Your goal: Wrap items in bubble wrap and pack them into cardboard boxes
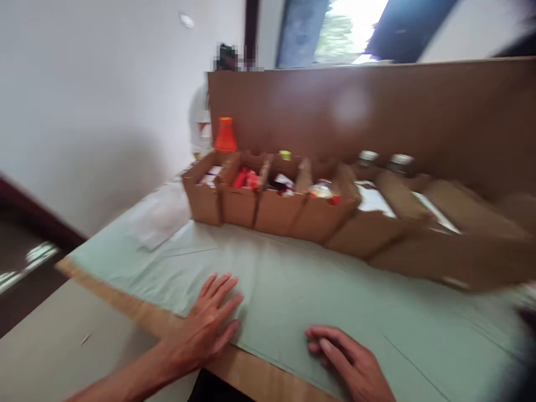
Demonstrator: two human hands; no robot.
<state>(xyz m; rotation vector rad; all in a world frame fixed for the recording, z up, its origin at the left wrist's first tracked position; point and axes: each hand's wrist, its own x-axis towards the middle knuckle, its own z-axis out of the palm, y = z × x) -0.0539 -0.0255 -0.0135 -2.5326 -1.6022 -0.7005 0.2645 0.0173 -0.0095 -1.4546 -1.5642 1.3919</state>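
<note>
My left hand (211,321) lies flat near the front edge of the pale green cloth (285,279), its fingers spread and nothing in it. To its right, my right hand (347,357) rests over the same cloth, loosely curled, with a gap between thumb and forefinger. I see nothing held in it. Beyond both hands stands a row of brown cardboard bins (276,215), apart from my fingers. Red packets (246,178) sit in one bin and a white item (372,200) in another. Blur hides what most of the contents are.
A tall cardboard panel (293,111) rises behind the bins. An orange cone-shaped object (226,135) and white-capped containers (401,162) stand between them. A clear plastic bag (161,218) lies at the left. The table's wooden edge (113,298) shows in front. A person's blurred head is behind the panel.
</note>
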